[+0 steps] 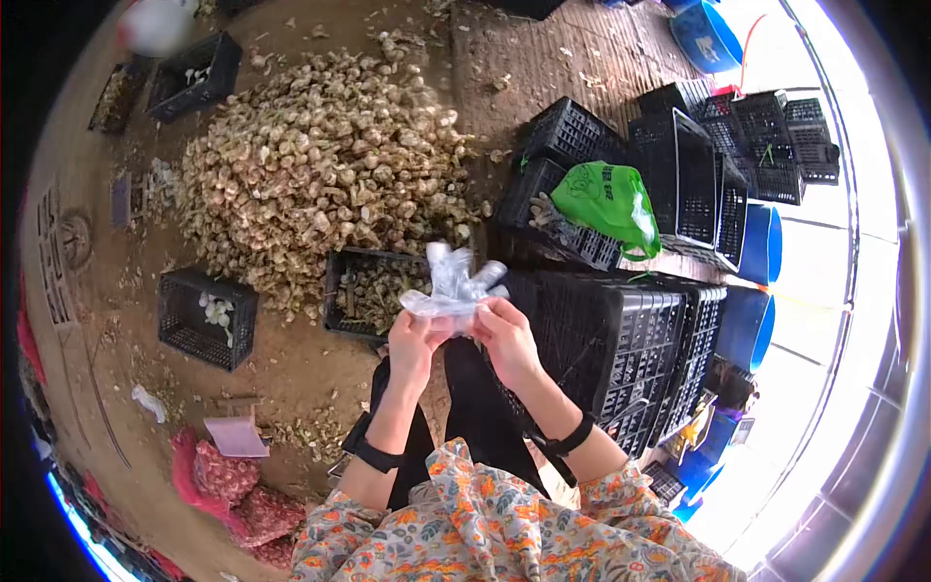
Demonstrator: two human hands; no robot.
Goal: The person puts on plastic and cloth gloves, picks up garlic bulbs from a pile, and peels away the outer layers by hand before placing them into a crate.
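Note:
Between my two hands, in front of my body, is a translucent plastic glove with whitish finger tips (451, 281). My left hand (412, 347) pinches its lower left edge. With fingers closed, my right hand (506, 344) grips the lower right edge. The glove's fingers stick out away from me, slightly blurred. Just beyond my left hand stands a black crate (337, 312) partly filled with garlic or trimmings; the glove and hands cover part of its right side.
A large heap of garlic bulbs (320, 165) lies ahead. Stacked black crates (645, 349) rise close on the right, with a green bag (611, 204) on crates beyond. A black crate (207, 320) with a few pale pieces stands left. Red mesh sacks (228, 480) lie lower left.

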